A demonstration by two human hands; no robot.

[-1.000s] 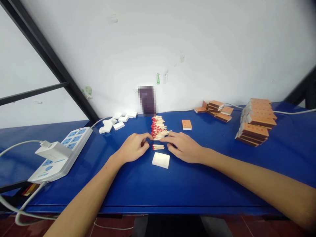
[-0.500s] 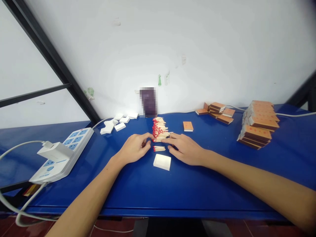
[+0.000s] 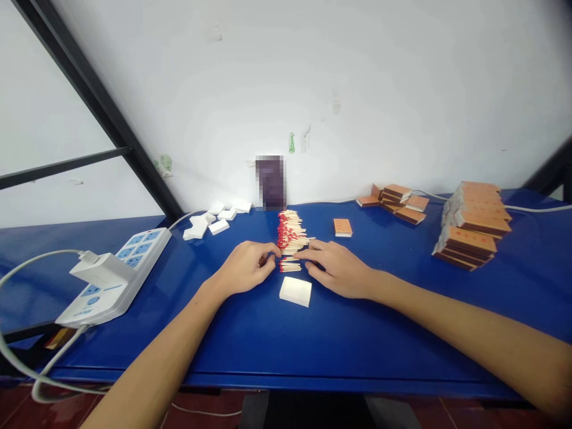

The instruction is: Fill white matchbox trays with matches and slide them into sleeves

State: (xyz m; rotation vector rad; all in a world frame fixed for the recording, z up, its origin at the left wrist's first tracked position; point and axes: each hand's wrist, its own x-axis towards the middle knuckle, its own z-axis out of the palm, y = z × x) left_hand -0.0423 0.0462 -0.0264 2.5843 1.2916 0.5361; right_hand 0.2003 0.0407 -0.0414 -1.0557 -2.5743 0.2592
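Observation:
A pile of red-headed matches (image 3: 290,232) lies in front of me, heads to the left and bare ends to the right. Just on the near side of it is a small row of matches (image 3: 291,267). My left hand (image 3: 250,266) rests at the head side, index fingertip at the pile's near edge, thumb apart from it. On the opposite side my right hand (image 3: 337,268) reaches its index finger to the bare ends, thumb held apart below. Neither hand is closed round anything. A white matchbox tray (image 3: 295,291) lies nearest me; its inside cannot be made out.
More white trays (image 3: 205,221) lie at the back left. One orange matchbox (image 3: 342,227) stands right of the pile, with loose matchboxes (image 3: 397,202) behind and a stack of matchboxes (image 3: 473,223) farther right. A power strip (image 3: 120,274) with cables occupies the left.
A few matches at the pile's near edge have come toward me and now lie against the small row. Both index fingers have shifted slightly nearer with them. The view has tilted a little.

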